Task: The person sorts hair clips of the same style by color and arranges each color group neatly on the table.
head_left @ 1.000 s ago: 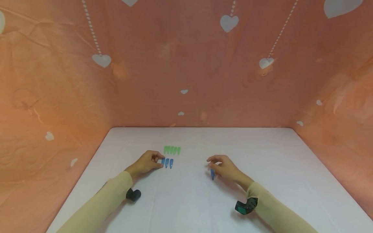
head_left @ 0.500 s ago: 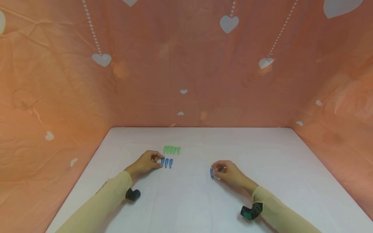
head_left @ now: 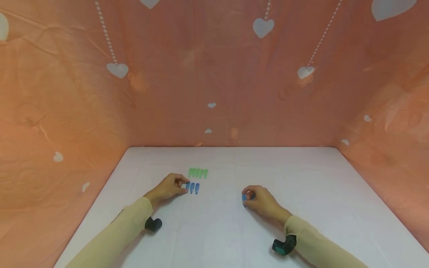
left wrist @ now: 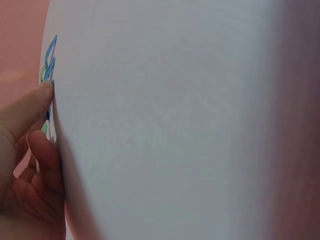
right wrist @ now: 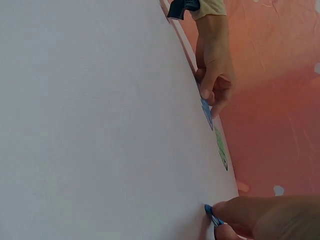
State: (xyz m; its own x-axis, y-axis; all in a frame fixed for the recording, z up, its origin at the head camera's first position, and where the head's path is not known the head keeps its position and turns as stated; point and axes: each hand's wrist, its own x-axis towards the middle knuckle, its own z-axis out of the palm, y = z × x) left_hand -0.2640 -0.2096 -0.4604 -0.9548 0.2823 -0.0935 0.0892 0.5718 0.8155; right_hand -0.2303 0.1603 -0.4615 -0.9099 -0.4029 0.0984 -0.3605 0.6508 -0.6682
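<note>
In the head view, my left hand (head_left: 171, 186) has thumb and forefinger at the two ends of the leftmost blue snap hair clip (head_left: 188, 186), pinching it on the table. Two more blue hair clips (head_left: 194, 188) lie beside it in a row. Behind them is a row of several green hair clips (head_left: 198, 173). To the right, my right hand (head_left: 263, 201) pinches another blue hair clip (head_left: 244, 200) low over the table; whether it touches the surface I cannot tell. A further bit of blue (head_left: 253, 197) shows inside the curled fingers, mostly hidden.
The white tabletop (head_left: 214, 234) reaches back to an orange cloth backdrop (head_left: 167, 93) printed with pale hearts. Similar cloth hangs on both sides. Black devices (head_left: 285, 245) are strapped at both wrists.
My right hand has shifted slightly toward me and its fingers have closed around the blue hair clip, which has turned slightly. My left hand stays at the blue row.
</note>
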